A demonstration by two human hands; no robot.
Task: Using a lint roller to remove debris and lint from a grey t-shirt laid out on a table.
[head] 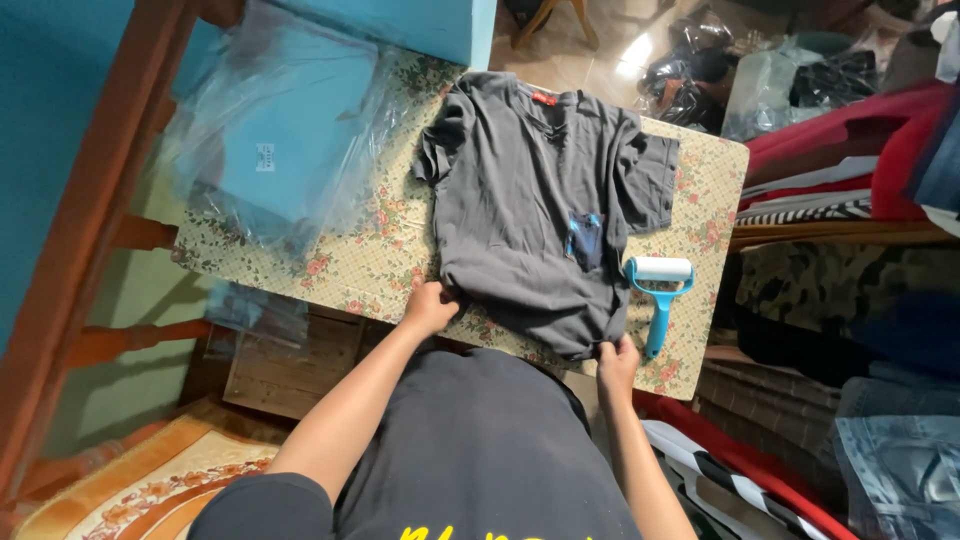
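On the floral table (350, 262), left hand (430, 306) and right hand (617, 359) pinch the grey shirt (525, 200) hem at the near edge.

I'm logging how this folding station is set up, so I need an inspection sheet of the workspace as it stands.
Surface: table with a floral cover, mostly taken up by the garment and bags.
Job's things: dark grey T-shirt laid flat, collar away from the person, hem at the near edge.
Clutter: blue lint roller right of the shirt; clear plastic bags on the left part.
Grippers: left hand grips the hem's left corner; right hand grips its right corner.
Cables: nothing seen.
Surroundings: stacked folded clothes to the right, patterned rug on the floor, black bags beyond the table.
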